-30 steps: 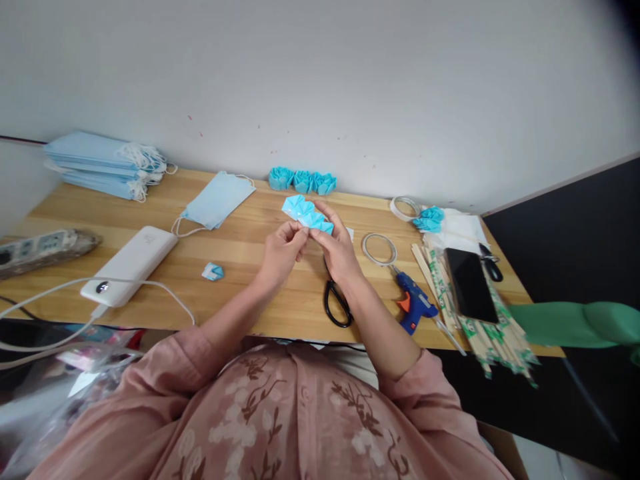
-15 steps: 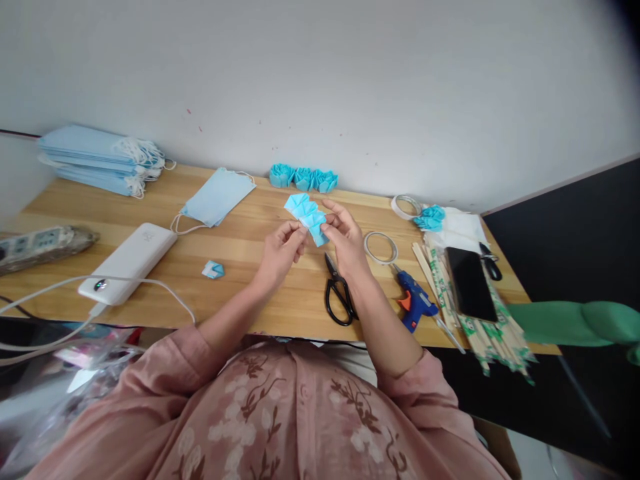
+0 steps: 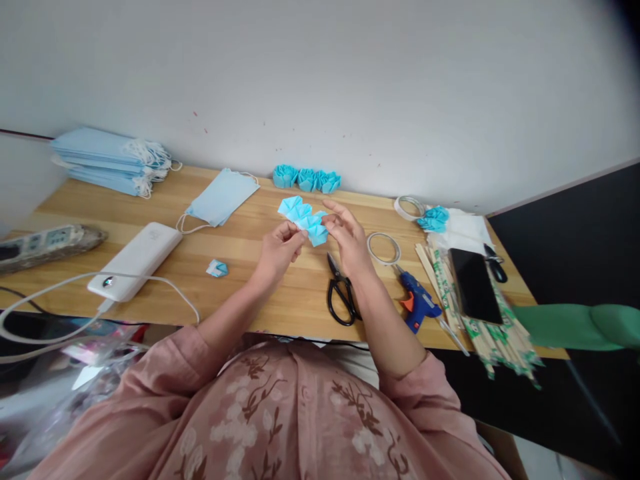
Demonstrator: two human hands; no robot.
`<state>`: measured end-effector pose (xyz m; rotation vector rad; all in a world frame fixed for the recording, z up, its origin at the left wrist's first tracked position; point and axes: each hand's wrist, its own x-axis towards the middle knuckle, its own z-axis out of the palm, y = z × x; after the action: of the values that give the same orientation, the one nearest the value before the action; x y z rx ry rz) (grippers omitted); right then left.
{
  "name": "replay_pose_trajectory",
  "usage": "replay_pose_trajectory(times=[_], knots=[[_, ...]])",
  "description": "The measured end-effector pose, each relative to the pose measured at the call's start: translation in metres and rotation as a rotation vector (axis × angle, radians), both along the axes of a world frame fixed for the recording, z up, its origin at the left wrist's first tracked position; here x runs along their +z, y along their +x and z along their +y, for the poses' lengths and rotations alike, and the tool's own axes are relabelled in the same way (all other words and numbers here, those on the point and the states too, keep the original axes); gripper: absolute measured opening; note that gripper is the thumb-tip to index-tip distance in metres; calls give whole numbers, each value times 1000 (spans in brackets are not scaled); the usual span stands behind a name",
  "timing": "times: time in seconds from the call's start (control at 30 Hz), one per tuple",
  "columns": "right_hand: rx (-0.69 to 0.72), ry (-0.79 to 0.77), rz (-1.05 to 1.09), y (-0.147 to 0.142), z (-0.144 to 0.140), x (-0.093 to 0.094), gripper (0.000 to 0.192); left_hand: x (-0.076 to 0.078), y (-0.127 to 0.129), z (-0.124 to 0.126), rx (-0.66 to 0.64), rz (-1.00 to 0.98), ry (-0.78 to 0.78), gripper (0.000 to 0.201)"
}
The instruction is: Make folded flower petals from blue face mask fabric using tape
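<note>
A strip of folded light-blue pieces [image 3: 301, 215], joined in a zigzag row, is held up over the wooden table. My left hand [image 3: 281, 252] pinches its lower edge between thumb and fingers. At the strip's right end my right hand [image 3: 347, 240] grips it with thumb and index finger, the other fingers raised. Just below the right hand lie black-handled scissors [image 3: 341, 293], partly covered by the wrist. Behind the strip, three blue folded flowers [image 3: 307, 179] stand in a row by the wall. A small folded blue-and-white piece [image 3: 217, 268] rests left of my left hand.
On the left are stacked face masks [image 3: 100, 157], more masks [image 3: 223, 197], a white power bank [image 3: 137, 260] with cable and a power strip [image 3: 50, 245]. On the right lie tape rolls [image 3: 370, 250], a blue glue gun [image 3: 419, 301], wrapped chopsticks [image 3: 493, 347] and a phone [image 3: 474, 285].
The strip has turned slightly in my fingers, its left end now lower and further left. Both hands keep their hold. The whole view has shifted a little.
</note>
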<state>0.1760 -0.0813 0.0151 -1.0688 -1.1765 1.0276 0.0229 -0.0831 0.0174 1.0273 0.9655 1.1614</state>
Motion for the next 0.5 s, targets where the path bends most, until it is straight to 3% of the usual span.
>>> replay_pose_trajectory(times=[0.27,0.5], knots=[[39,-2,29,-5,2,-1,43,1,-9,-7,-39,24,5,18],[23,-26,-29,0,4,4,41,-5,-47,-37,-174,124,-64,27]])
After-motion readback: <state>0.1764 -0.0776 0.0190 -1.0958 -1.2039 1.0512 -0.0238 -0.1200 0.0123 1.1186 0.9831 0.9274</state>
